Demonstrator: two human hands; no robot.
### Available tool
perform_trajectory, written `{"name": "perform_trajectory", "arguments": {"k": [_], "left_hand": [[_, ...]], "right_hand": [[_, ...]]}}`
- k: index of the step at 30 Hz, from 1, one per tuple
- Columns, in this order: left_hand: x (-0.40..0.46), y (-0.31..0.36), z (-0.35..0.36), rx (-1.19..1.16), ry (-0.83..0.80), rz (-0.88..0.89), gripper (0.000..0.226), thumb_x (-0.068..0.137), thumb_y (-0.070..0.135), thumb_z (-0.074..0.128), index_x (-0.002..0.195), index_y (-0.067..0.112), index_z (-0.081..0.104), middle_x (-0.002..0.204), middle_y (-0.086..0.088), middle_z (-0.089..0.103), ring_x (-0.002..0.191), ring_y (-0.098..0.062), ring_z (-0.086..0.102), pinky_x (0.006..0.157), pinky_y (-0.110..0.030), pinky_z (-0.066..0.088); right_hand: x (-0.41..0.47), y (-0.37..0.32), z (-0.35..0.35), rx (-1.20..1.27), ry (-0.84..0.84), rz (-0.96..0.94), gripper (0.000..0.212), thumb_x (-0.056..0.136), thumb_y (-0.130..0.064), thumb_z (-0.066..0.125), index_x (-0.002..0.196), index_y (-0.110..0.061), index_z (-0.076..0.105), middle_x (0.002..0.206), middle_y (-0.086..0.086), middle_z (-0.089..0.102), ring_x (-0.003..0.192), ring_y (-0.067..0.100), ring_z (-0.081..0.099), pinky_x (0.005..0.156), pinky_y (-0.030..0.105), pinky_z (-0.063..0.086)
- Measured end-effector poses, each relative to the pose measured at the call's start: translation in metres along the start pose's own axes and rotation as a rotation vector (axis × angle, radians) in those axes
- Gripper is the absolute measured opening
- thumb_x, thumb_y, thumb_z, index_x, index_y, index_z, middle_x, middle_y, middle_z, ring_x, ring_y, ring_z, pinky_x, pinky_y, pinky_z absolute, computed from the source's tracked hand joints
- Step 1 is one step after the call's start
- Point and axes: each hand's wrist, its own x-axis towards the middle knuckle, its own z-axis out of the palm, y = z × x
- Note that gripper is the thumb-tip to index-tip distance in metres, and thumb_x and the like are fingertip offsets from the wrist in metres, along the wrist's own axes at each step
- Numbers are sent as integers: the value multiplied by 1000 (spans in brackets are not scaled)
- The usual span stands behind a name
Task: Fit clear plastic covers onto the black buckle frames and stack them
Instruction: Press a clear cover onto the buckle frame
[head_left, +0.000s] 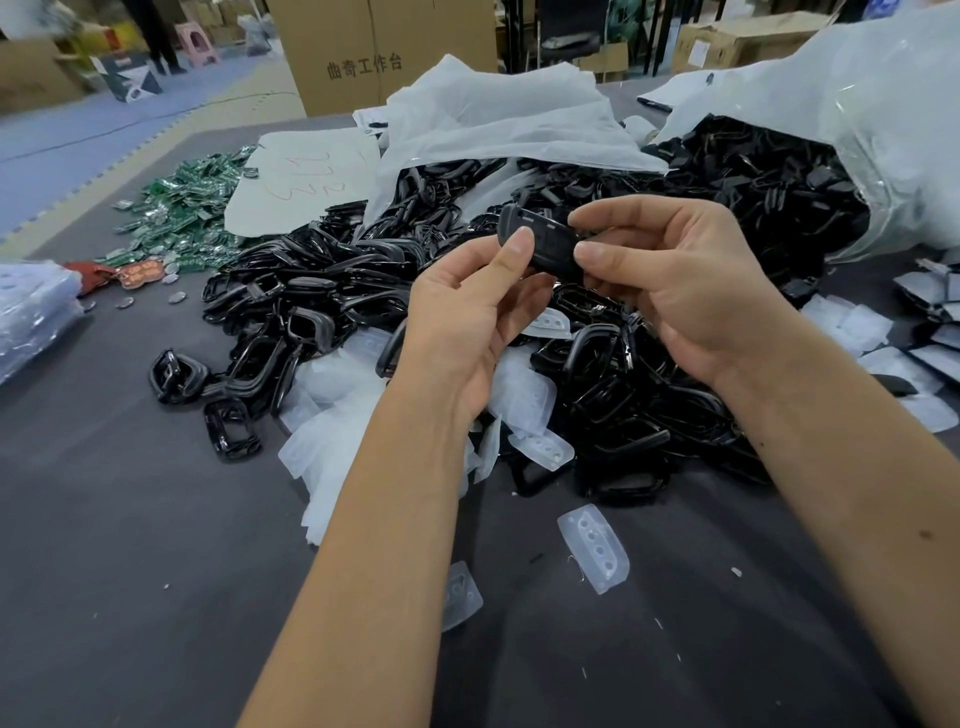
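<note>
One dark grey worktop (130, 545) fills most of my view, from the lower edge to the upper middle of the frame. Across its centre I see a broad heap of black buckle frames (322, 291), running from centre left to the right. At upper right a large clear plastic bag (883, 104) lies on its side with more black frames spilling from its mouth. A second, white bag (498, 119) lies at upper centre, partly over the heap. A brown cardboard box (363, 52) stands behind the worktop at the top of the frame. A scatter of green pieces (192, 208) lies at centre left; I cannot tell what they are.

Both forearms enter from the bottom edge. My left hand (467, 317) and right hand (680, 280) meet just above the frame's centre, over the heap. Between them they pinch a single black buckle frame (540, 244): the left thumb presses on its near face, the right thumb and fingers curl around its right end. Whether a cover sits on it I cannot tell.

Clear plastic covers (524, 395) lie loose below the hands, mixed into the near edge of the heap. One separate cover (595, 548) lies alone on the worktop at lower centre right, showing a row of round holes.
</note>
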Motion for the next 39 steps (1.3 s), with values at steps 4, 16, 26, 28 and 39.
{"name": "perform_trajectory", "arguments": {"k": [4,16,26,28,39], "left_hand": [[0,2,0,-44,-14,25,5,97,7,67,98,4,71,92,-11,76,73,-15,71,67,-23,59],[0,12,-12,-74,-84,-160,35,95,-10,37,121,-10,61,104,-28,72,83,-35,74,65,-28,62],[0,3,-3,181,-13,-36,8,97,-3,65,98,1,72,70,-2,72,58,-15,68,57,-17,55],[0,1,-1,198,0,8,8,96,-6,64,99,-1,70,70,-3,72,59,-15,69,60,-19,58],[-1,-7,3,264,-53,152,20,97,-12,59,103,0,74,87,-14,75,75,-18,74,67,-24,61]], "right_hand": [[1,2,-1,33,-49,-2,19,87,1,76,96,-15,79,74,-1,75,67,11,65,69,23,54],[1,5,-3,-461,-14,-422,20,87,7,76,92,-12,80,95,2,77,87,18,74,64,37,64],[-1,9,2,-506,46,-387,31,93,13,55,96,-8,76,96,5,75,88,18,76,59,34,63],[0,10,5,-428,103,-293,24,96,6,56,100,-9,74,92,6,75,83,17,76,57,34,63],[0,11,12,-160,114,-1,4,94,-7,75,96,-8,79,85,9,76,74,14,72,56,24,56]]}}
